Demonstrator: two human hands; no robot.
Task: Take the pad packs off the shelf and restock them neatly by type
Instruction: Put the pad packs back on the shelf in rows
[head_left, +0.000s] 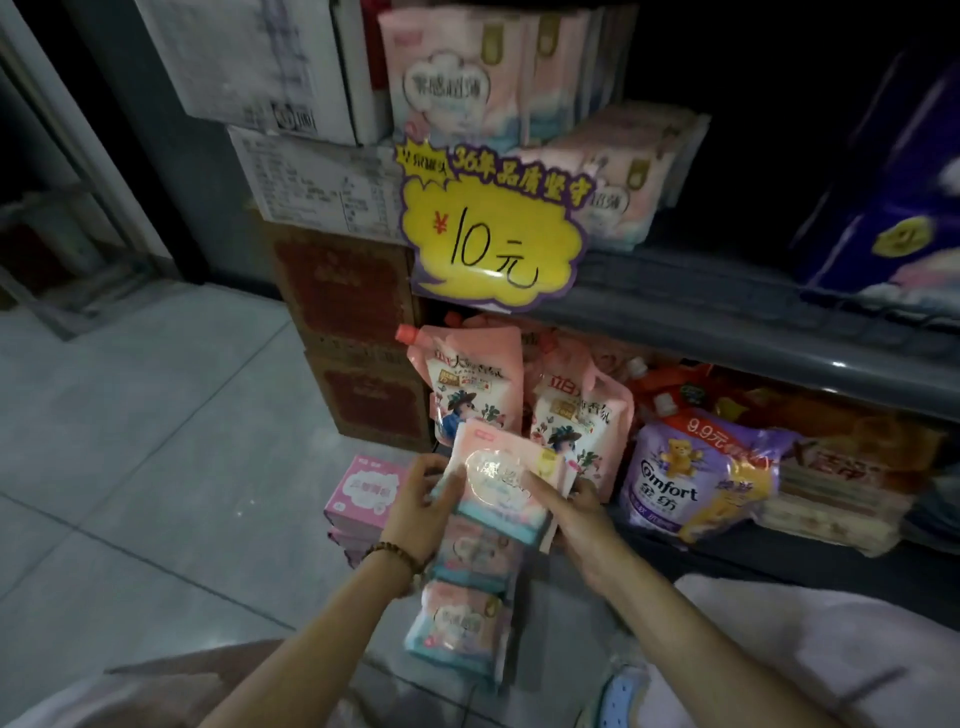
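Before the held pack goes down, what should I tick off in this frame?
1. Grip: left hand and right hand both hold the pink-and-blue plastic pad pack: ok.
2. Landing spot: matching floor packs lie in a row directly below it: ok.
3. Types apart: pink cardboard boxes are stacked separately to the left: ok.
4. Shelf emptied: pink shelf packs are up top: not ok.
5. Held pack's label matches the row: glare, cannot tell.

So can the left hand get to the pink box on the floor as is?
Probably yes: the pink box sits right beside the left hand, nothing between. But that hand grips the pack, so it must let go first.
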